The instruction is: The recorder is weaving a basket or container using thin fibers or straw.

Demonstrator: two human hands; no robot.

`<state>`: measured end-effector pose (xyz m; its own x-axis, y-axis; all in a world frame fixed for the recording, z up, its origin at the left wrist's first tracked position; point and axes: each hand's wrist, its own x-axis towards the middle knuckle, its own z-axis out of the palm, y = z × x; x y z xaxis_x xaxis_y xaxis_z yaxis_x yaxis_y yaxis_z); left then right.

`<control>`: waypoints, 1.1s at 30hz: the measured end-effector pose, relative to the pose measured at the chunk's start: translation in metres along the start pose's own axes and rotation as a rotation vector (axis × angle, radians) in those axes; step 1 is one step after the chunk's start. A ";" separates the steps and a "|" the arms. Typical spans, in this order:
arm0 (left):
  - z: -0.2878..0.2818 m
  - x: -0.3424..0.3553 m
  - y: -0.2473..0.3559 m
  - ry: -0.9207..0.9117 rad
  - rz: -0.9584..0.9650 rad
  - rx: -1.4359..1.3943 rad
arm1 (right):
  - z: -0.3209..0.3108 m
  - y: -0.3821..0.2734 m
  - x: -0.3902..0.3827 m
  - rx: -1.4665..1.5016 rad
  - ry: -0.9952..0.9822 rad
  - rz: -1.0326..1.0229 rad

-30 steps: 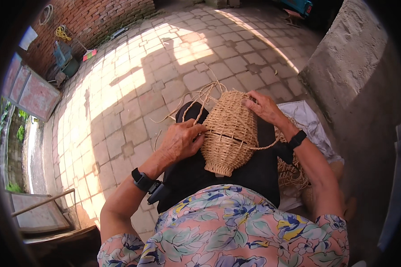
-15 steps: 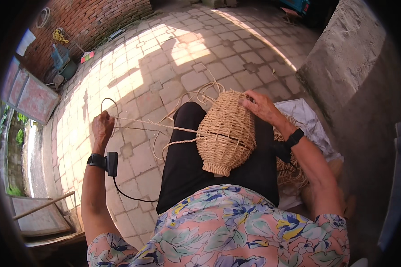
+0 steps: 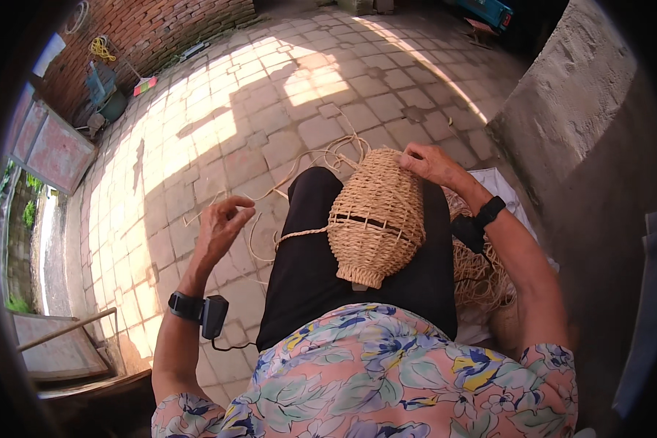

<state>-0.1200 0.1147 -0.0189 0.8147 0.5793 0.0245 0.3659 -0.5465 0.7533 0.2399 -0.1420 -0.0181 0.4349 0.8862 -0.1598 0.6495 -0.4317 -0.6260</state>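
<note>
Head view: left hand [image 3: 217, 228] came back toward the basket [image 3: 382, 191], pull seemingly done, grip unclear; right hand [image 3: 432, 164] holds the far edge.

Rough woven-fibre basket [image 3: 378, 226], matt cloth trousers [image 3: 299, 270], rough brick wall [image 3: 160, 36]

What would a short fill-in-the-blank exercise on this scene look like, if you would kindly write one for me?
1. The woven basket rests on trousers whose colour is ____.
2. The left hand is apart from the basket, while the ____ hand is at its far end.
3. A twisted cord leaves the basket on the person's ____ side.
4. A yellow coil hangs by a wall built of ____.

Missing words: black; right; left; bricks.
</note>
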 end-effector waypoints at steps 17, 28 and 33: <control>0.064 0.010 0.055 -0.178 0.058 -0.117 | 0.015 -0.028 0.022 0.173 0.130 -0.109; 0.077 -0.001 0.094 -0.201 0.088 -0.190 | 0.000 -0.054 -0.014 0.255 0.314 -0.181; 0.055 0.005 0.096 -0.208 0.208 -0.231 | 0.003 -0.043 -0.028 0.290 0.443 -0.136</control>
<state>-0.0559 0.0319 0.0173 0.9438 0.3216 0.0764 0.0911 -0.4752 0.8751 0.1986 -0.1476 0.0111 0.6208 0.7480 0.2349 0.5467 -0.1983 -0.8135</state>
